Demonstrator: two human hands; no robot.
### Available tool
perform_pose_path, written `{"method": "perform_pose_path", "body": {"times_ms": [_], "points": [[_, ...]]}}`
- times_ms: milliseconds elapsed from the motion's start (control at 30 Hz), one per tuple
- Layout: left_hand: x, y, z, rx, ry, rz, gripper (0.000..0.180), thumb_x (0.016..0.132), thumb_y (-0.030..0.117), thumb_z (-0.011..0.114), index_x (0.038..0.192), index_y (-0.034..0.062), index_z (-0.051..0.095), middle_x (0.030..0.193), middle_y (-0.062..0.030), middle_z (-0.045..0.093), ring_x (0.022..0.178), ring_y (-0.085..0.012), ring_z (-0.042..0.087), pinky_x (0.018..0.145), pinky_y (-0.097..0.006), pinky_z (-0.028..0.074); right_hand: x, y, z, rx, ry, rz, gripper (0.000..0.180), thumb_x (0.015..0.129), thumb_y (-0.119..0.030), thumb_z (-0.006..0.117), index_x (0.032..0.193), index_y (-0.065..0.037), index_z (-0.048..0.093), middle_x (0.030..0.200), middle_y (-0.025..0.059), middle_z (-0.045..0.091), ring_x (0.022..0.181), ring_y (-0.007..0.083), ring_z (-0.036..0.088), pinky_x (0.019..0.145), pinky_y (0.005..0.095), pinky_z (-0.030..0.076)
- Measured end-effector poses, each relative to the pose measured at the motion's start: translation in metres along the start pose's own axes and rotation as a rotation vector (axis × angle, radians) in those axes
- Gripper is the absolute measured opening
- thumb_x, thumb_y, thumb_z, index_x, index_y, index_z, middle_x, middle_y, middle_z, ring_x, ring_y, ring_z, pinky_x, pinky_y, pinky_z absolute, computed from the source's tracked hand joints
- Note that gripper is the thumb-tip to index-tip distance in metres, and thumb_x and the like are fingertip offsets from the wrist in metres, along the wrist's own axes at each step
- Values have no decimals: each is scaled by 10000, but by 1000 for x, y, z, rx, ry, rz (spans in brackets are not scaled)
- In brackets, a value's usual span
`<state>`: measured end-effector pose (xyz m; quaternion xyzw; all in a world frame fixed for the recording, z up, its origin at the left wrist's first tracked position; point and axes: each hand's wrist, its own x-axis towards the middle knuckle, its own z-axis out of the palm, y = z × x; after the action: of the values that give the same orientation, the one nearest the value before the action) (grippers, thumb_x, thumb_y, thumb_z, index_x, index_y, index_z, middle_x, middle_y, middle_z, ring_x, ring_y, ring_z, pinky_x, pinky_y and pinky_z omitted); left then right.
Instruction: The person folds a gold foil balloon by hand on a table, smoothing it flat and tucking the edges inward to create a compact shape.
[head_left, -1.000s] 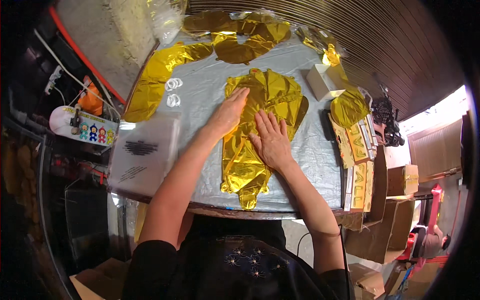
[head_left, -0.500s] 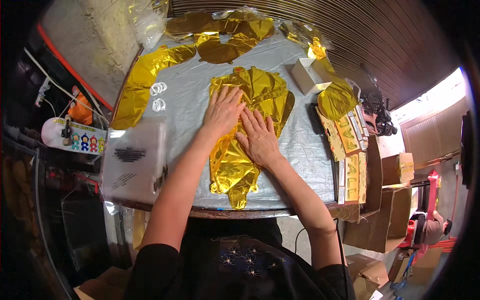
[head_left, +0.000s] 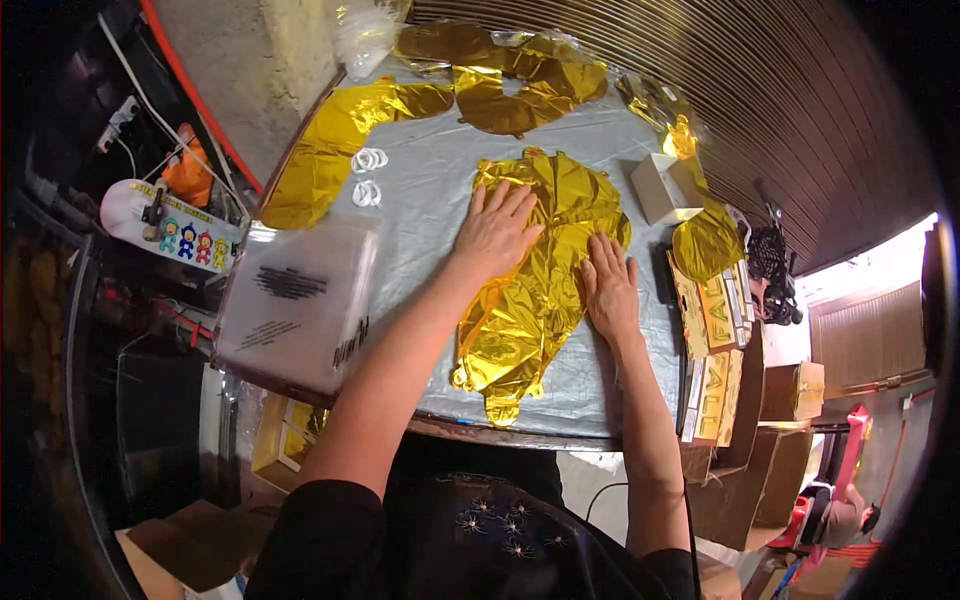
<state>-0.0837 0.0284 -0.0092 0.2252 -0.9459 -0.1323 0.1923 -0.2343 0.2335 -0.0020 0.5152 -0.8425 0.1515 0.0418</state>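
Note:
A deflated gold foil balloon point(head_left: 545, 290) lies crinkled on the silver-grey table cover point(head_left: 420, 250) in front of me. My left hand point(head_left: 493, 230) presses flat on its upper left part, fingers stretched out. At its right edge rests my right hand point(head_left: 610, 288), fingers extended and spread, partly on the foil and partly beside it. Neither hand grasps anything. Left of my left hand lie small coils of white ribbon point(head_left: 368, 175). Below them is a stack of clear plastic bags point(head_left: 290, 310) with black print.
More flat gold foil balloons point(head_left: 330, 140) line the table's far and left edges. An open white box point(head_left: 665, 190) stands at the right, near a gold balloon point(head_left: 707, 245) lying over printed packages point(head_left: 715, 310). Cardboard boxes point(head_left: 770, 470) are beyond the table's right edge. A corrugated shutter rises behind.
My right hand has slid right across the foil to its edge, away from the left hand. The left hand stays on the balloon's upper left. The whole view has shifted and tilted slightly.

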Motion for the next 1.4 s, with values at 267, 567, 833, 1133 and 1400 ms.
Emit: {"method": "perform_pose_path", "body": {"times_ms": [267, 567, 833, 1133, 1400], "points": [[0, -2, 1, -17, 24, 17, 616, 1103, 467, 467, 1565, 60, 495, 1669, -110, 431, 1574, -353, 314, 1295, -564, 176, 0, -6, -2, -11, 24, 28, 506, 1145, -353, 425, 1577, -96, 488, 1652, 117, 466, 1553, 342, 384, 1260, 571, 255], [1, 1, -2, 28, 14, 7, 607, 1101, 466, 477, 1572, 83, 489, 1682, -90, 424, 1572, -342, 326, 1295, -547, 192, -2, -10, -2, -24, 37, 64, 520, 1146, -368, 423, 1579, -86, 484, 1650, 122, 469, 1554, 339, 385, 1273, 563, 236], [1, 1, -2, 30, 34, 14, 566, 1093, 435, 506, 1551, 102, 512, 1657, -91, 453, 1554, -347, 351, 1280, -564, 223, -1, -11, -2, -4, 60, 76, 520, 1143, -367, 435, 1572, -82, 498, 1645, 121, 479, 1550, 331, 393, 1274, 561, 235], [-3, -4, 2, 73, 111, 78, 509, 1080, 394, 540, 1554, 211, 525, 1601, -102, 491, 1498, -357, 406, 1242, -608, 264, 21, -10, -7, 9, 144, 87, 437, 1107, -289, 516, 1472, -58, 580, 1536, 141, 586, 1455, 344, 489, 1213, 543, 335], [3, 3, -1, 16, 36, 15, 675, 1078, 429, 532, 1638, 88, 373, 1657, -124, 435, 1548, -361, 348, 1273, -586, 220, 136, -14, 22, 122, -3, 25, 393, 901, -281, 751, 1234, -75, 720, 1157, 203, 714, 1131, 437, 631, 974, 495, 524]]}}
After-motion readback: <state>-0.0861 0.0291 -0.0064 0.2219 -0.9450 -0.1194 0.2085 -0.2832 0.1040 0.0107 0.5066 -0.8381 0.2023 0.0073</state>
